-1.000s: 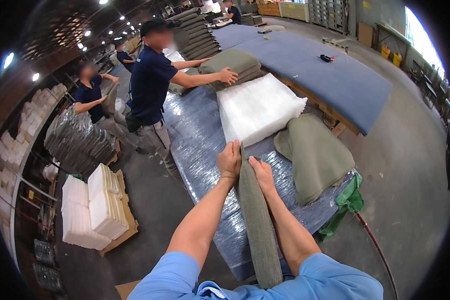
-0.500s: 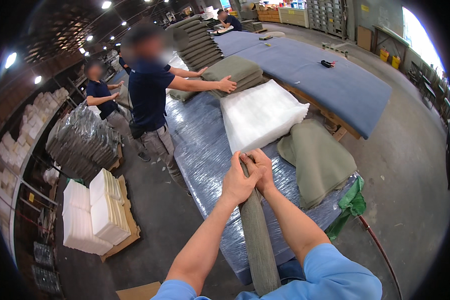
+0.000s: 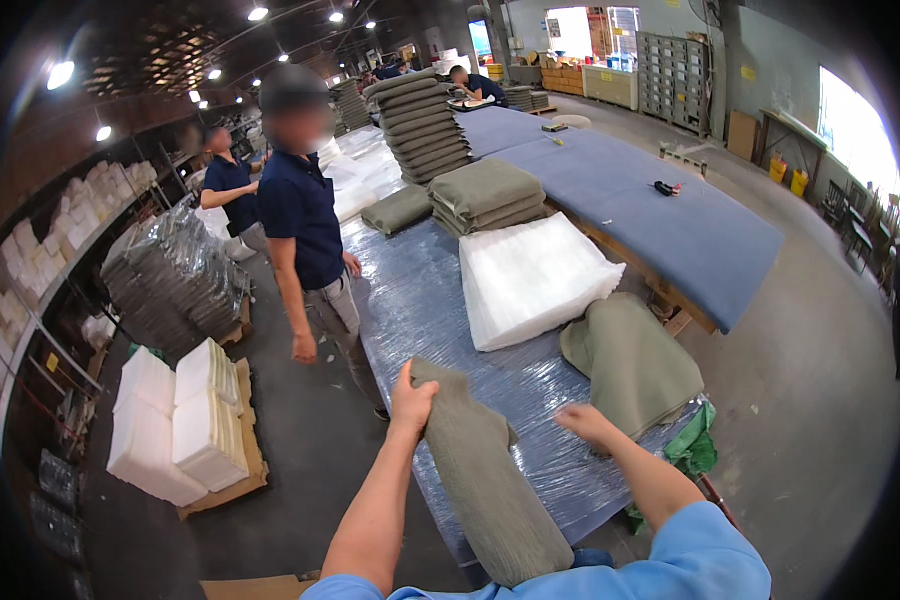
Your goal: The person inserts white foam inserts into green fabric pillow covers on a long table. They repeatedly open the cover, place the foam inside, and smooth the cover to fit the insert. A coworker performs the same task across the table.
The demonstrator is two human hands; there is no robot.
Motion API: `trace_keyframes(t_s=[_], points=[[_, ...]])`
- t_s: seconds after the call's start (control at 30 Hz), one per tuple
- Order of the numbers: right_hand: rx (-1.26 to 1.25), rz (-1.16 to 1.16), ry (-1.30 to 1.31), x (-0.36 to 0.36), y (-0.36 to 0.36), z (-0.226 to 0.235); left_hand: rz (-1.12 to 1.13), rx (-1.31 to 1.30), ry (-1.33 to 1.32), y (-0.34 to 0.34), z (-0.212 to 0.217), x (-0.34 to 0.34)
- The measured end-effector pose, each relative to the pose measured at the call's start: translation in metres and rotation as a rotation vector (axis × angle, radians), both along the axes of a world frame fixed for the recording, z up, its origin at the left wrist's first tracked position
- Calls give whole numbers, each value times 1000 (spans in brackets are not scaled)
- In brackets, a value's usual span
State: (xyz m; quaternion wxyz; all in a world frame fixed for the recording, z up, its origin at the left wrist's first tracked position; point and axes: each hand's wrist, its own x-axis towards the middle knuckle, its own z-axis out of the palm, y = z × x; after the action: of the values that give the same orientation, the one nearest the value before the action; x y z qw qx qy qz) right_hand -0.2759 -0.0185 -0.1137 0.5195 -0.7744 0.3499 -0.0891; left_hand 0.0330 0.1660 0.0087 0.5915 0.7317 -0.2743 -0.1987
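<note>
My left hand (image 3: pixel 411 402) grips the far left corner of a grey-green fabric cover (image 3: pixel 490 480). The fabric stretches from that hand back toward my body, over the near end of the table, with a loose flap at its right edge. My right hand (image 3: pixel 588 424) is off the fabric, above the table to the right, its fingers curled together with nothing visible in them. Just beyond it lies a limp green fabric piece (image 3: pixel 630 355). A puffy white batting block (image 3: pixel 535 280) rests farther along the plastic-wrapped table (image 3: pixel 410 310).
Folded green covers (image 3: pixel 485 193) and a tall cover stack (image 3: pixel 418 128) stand farther up the table. A co-worker (image 3: pixel 305 220) stands along its left side. A blue-topped table (image 3: pixel 660 200) runs to the right. White foam blocks (image 3: pixel 175 425) sit on the floor at left.
My hands have parted: the right let go of the fabric and moved right, while the left shifted left and down with it. The fabric has spread wider. The co-worker's hands have left the folded covers.
</note>
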Motion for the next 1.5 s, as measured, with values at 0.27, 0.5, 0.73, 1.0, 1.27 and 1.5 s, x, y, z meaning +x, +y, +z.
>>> trace_keyframes(t_s=[0.27,0.5,0.73,1.0,1.27,1.5], points=[[924,-395,148,-200,90,-49,332,-54,305,88,-30,34],[1143,-621,-708,-93,68,-59,639,-120,663,210,-86,-13],[1008,-443,-709,14,34,15,342,-55,1361,292,-115,-167],[622,-205,-768,114,36,139,165,-124,1470,264,-132,-173],[-59,338,-954,144,75,245,-16,147,1165,188,-88,-182],[-384,458,-838,127,122,208,-377,-322,26,161,13,-182]])
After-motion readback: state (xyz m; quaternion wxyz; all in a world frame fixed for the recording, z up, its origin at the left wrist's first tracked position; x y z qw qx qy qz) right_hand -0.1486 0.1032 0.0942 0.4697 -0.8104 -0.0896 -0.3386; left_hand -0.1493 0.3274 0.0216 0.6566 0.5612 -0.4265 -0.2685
